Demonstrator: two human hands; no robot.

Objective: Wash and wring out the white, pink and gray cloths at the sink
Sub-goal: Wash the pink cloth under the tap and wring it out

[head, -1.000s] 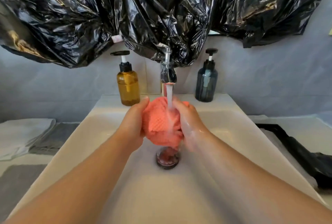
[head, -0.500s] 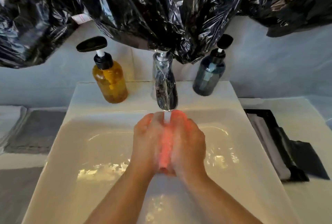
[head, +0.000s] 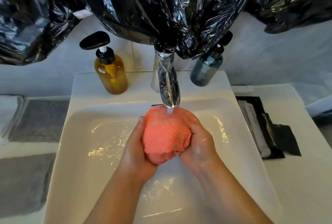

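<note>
- Parted from the palm-to-palm press of half a second ago, left hand (head: 136,149) and right hand (head: 200,142) now let the pink cloth (head: 165,133) bulge between them.
- White cloth (head: 9,115) and gray cloth (head: 39,121) lie folded on the worktop (head: 27,149) at left, seemingly dry and unwashed.
- Both hands curl around the balled pink cloth under the running faucet (head: 168,83), above the sink (head: 75,151).
- Pink is mid-rinse, and its wringing appears still to come.
</note>
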